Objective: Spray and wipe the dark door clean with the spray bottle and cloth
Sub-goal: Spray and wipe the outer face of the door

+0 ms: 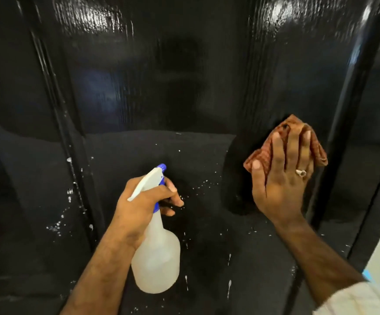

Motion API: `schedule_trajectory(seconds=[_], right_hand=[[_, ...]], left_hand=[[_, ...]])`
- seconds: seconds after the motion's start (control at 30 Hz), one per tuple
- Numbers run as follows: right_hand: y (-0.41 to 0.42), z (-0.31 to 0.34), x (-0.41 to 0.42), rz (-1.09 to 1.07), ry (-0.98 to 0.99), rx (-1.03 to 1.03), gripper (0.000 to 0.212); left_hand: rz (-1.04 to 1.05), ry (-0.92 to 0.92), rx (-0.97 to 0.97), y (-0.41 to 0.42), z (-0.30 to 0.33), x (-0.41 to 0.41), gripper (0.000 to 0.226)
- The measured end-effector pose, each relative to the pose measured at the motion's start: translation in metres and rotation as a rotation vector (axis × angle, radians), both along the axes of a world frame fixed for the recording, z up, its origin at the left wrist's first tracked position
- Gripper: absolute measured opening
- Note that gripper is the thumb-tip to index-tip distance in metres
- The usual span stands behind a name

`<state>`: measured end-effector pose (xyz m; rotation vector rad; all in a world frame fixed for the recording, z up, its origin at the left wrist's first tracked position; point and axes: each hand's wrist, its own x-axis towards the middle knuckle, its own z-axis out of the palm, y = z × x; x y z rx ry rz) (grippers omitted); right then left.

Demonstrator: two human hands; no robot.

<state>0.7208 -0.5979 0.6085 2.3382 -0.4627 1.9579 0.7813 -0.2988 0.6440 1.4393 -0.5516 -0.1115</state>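
One bottle [156,253], one cloth [285,144], apparently one door [161,87].

No readable text, label, brand, number or sign anywhere. Nothing printed on the translucent white plastic spray bottle with blue nozzle and collar [156,258]. Nothing legible on the crumpled reddish-brown checked cloth [284,142], only its woven pattern. Nothing written on the glossy black panelled door [139,87], just white specks and light glare.
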Motion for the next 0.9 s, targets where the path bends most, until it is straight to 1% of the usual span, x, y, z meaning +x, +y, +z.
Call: schedule_trajectory(seconds=[0.07, 0.13, 0.23, 0.3, 0.33, 0.37, 0.4, 0.47, 0.57, 0.63, 0.7, 0.77, 0.83, 0.9], right_hand=[[0.033, 0.021, 0.018, -0.010, -0.067, 0.064, 0.069], [0.056, 0.021, 0.030, 0.006, -0.039, 0.035, 0.068], [0.059, -0.012, 0.027, 0.098, 0.147, -0.186, 0.070], [0.038, -0.039, 0.015, 0.112, 0.275, -0.356, 0.072], [0.023, -0.050, 0.008, 0.108, 0.297, -0.396, 0.070], [0.008, -0.058, 0.000, 0.097, 0.288, -0.388, 0.068], [-0.004, -0.060, -0.008, 0.083, 0.260, -0.336, 0.067], [-0.015, -0.049, -0.012, 0.043, 0.157, -0.176, 0.066], [0.017, -0.006, 0.009, 0.006, -0.051, 0.052, 0.067], [0.049, 0.018, 0.027, 0.026, -0.079, 0.078, 0.066], [0.069, 0.021, 0.036, 0.074, 0.001, -0.024, 0.065], [0.070, 0.002, 0.032, 0.123, 0.129, -0.180, 0.066], [0.052, -0.029, 0.020, 0.150, 0.244, -0.333, 0.069], [0.023, -0.053, 0.005, 0.143, 0.269, -0.396, 0.073]], left_hand=[[0.005, 0.006, -0.016, 0.003, 0.002, 0.002, 0.012], [0.017, 0.017, -0.013, 0.005, 0.006, 0.003, 0.011], [0.057, 0.027, -0.030, 0.006, 0.009, 0.003, 0.013], [0.077, 0.025, -0.047, 0.008, 0.008, 0.003, 0.018], [0.079, 0.012, -0.047, 0.008, 0.007, 0.003, 0.019], [0.081, -0.002, -0.041, 0.009, 0.005, 0.003, 0.018], [0.083, -0.010, -0.035, 0.009, 0.003, 0.003, 0.017], [0.094, -0.022, -0.027, 0.008, 0.000, 0.004, 0.018], [0.099, -0.006, -0.020, 0.007, -0.003, 0.004, 0.032], [0.105, 0.003, -0.023, 0.008, -0.006, 0.003, 0.033], [0.116, 0.012, -0.016, 0.009, -0.008, 0.001, 0.023], [0.144, 0.016, 0.000, 0.010, -0.010, -0.001, 0.016], [0.170, 0.020, -0.002, 0.011, -0.009, -0.002, 0.016], [0.206, 0.014, -0.010, 0.014, -0.008, -0.006, 0.016]])
